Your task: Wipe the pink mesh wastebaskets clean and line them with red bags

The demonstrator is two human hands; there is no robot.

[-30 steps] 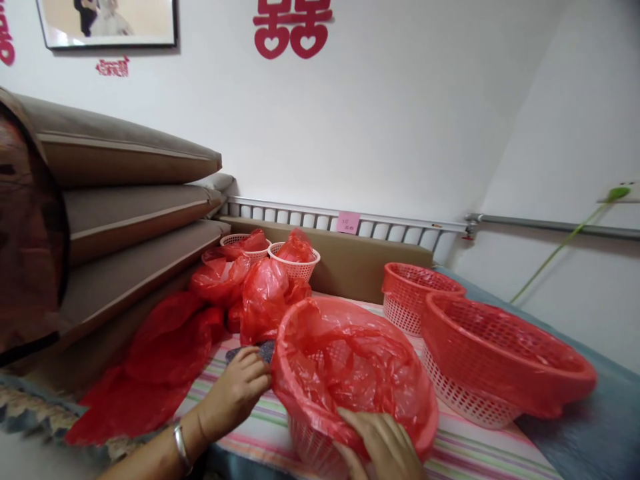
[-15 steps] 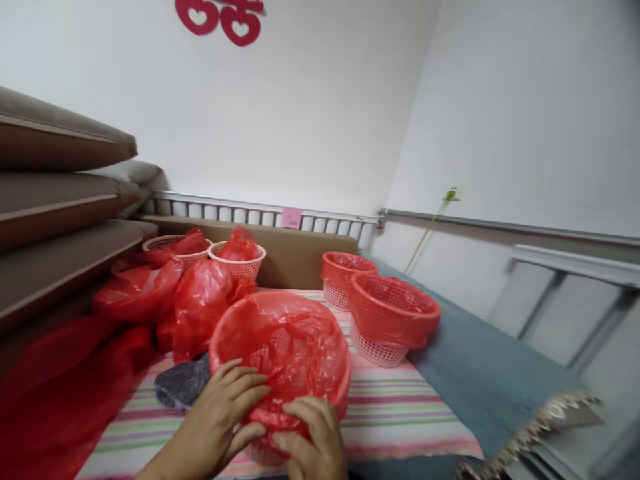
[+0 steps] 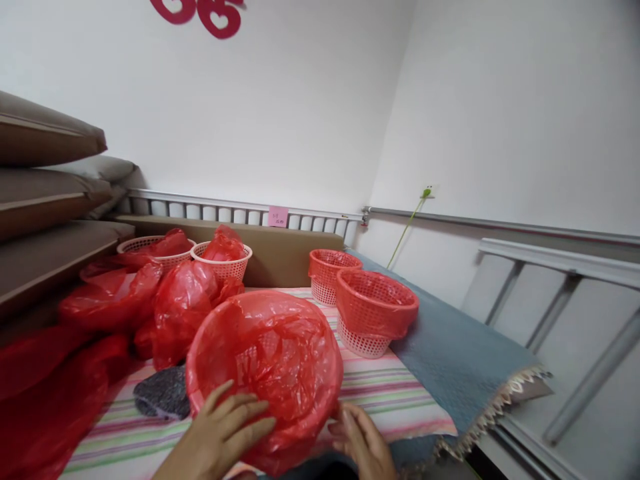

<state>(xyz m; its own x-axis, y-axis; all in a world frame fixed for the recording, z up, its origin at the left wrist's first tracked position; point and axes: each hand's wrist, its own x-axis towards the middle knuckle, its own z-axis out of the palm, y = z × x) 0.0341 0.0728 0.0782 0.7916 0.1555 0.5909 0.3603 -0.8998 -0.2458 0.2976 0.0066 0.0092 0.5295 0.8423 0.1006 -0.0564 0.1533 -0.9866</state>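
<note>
A basket (image 3: 194, 363) lined with a crinkled red plastic bag (image 3: 285, 347) stands in front of me, the bag's edge folded out over its rim. My left hand (image 3: 223, 427) rests at the near left of the rim, its fingers stretched out and apart across the bag. At the near right side, my right hand (image 3: 364, 441) has its fingers curled in at the bag's folded-down edge and grips it there. Part of that grip is hidden behind the fingers. Left of the basket lies a dark grey cloth (image 3: 163, 393).
Two bag-lined baskets, a smaller one (image 3: 333, 267) and a larger one (image 3: 375, 307), stand at the right. White baskets (image 3: 225, 268) and loose red bags (image 3: 185, 300) crowd the left. Stacked cushions (image 3: 50, 193) rise beyond. A striped cloth (image 3: 400, 400) covers the surface.
My right hand has moved from the near rim round to the basket's right side. My left hand stays on the near left rim. The view has shifted slightly right.
</note>
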